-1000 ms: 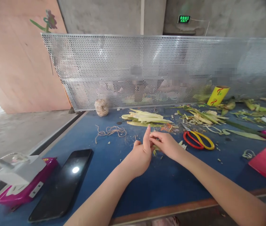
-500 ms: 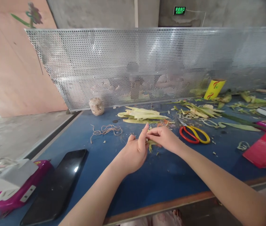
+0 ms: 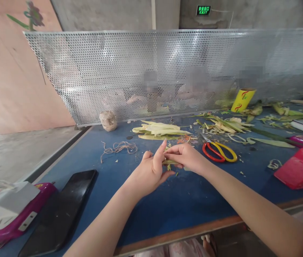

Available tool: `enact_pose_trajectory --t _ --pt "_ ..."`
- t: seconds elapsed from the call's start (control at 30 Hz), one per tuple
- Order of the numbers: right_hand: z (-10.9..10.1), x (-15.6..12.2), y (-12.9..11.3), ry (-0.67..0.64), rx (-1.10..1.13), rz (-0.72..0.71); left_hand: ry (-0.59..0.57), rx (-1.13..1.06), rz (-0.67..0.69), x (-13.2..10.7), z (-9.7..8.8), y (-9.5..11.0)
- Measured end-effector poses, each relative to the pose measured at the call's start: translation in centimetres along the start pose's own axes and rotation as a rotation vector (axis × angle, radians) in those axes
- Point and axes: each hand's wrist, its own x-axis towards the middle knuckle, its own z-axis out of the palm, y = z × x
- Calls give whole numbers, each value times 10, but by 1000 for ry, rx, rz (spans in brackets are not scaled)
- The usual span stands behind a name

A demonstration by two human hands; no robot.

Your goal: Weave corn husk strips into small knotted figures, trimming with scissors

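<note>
Near the middle of the table my left hand (image 3: 148,173) and my right hand (image 3: 187,157) meet over a small piece of corn husk (image 3: 170,162). The right fingertips pinch it. One left finger points up and another stretches below the husk, whose far side the hands partly hide. Just beyond lies a pile of pale corn husks (image 3: 159,129). Red-and-yellow-handled scissors (image 3: 218,151) rest partly open to the right of my right hand. A tangle of brown string (image 3: 120,147) lies to the left.
A black phone-like slab (image 3: 60,210) and a purple-and-white device (image 3: 17,214) occupy the left. On the right are a red box (image 3: 301,167), a yellow roll (image 3: 243,100) and more husks (image 3: 229,124). A perforated metal screen (image 3: 127,71) stands behind, with people dimly visible through it.
A left finger now stretches out below the husk, and more of the husk shows between the hands. The whole view has shifted slightly.
</note>
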Motion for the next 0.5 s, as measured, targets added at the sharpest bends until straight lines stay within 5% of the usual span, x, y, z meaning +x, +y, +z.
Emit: enact_pose_trajectory --t 0.5 --pt "0 -2 -3 -84 173 59 -3 -127 -35 -3 -5 1"
